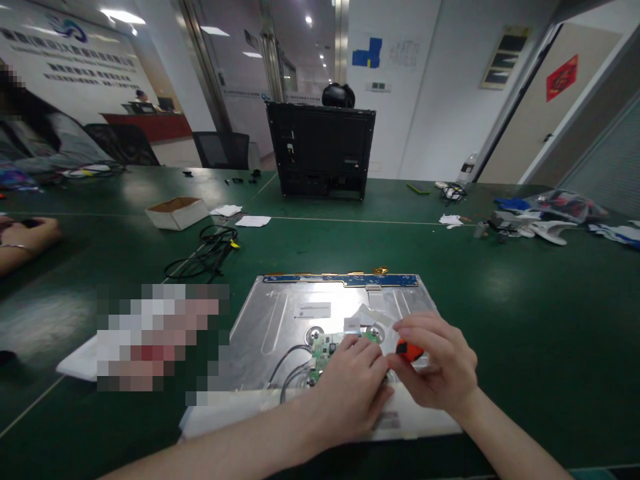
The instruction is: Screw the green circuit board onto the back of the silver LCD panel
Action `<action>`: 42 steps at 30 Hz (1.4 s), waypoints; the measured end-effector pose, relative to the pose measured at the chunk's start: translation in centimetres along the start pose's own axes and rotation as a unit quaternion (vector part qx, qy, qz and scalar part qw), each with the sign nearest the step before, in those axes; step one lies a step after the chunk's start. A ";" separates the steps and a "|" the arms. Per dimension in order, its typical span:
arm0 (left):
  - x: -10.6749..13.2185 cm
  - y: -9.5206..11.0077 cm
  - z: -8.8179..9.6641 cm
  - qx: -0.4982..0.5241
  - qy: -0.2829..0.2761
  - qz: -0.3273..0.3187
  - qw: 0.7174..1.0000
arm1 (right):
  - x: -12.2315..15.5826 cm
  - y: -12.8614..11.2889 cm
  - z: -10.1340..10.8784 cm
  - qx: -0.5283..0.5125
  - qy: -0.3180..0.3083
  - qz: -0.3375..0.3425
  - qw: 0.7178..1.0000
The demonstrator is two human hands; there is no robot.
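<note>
A silvery flat display panel (285,327) lies on the table in front of me, with a green circuit board (327,343) mounted near its middle. My left hand (353,380) rests over the right part of that board, fingers bent down onto it and thumb apart; its fingertips are partly hidden. Just to the right, my right hand (440,363) pinches the orange-and-black handle of a screwdriver (410,350) between thumb and fingers, above the panel. The screwdriver's shaft and tip cannot be seen. Dark cables (287,367) run from the board's left side, and a blue circuit strip (320,280) borders the panel's far edge.
A black monitor housing (323,150) stands at the back of the green table (500,320). Leftward are a coiled black cable (205,253), an open cardboard box (177,213) and another person's hand (30,237). Plastic bags (565,203) and loose parts (505,227) lie far right.
</note>
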State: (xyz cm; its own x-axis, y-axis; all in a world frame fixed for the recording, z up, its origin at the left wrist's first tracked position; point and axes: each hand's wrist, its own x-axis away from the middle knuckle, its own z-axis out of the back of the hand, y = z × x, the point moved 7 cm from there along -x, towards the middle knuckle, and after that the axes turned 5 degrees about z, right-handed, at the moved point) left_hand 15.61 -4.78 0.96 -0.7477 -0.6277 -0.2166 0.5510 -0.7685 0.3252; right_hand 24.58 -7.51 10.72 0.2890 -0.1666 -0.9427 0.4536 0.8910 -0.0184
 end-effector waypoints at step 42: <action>0.5 -0.1 -2.1 -0.035 -0.053 -0.023 0.998 | 0.4 0.6 0.2 0.053 0.000 -0.029 0.998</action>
State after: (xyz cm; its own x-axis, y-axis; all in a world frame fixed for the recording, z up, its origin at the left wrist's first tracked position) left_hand 15.99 -5.26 -1.07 -0.8055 -0.5781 -0.1299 0.5373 -0.8051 0.2513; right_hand 25.13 -7.14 10.36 0.2588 -0.2171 -0.9412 0.5565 0.8300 -0.0384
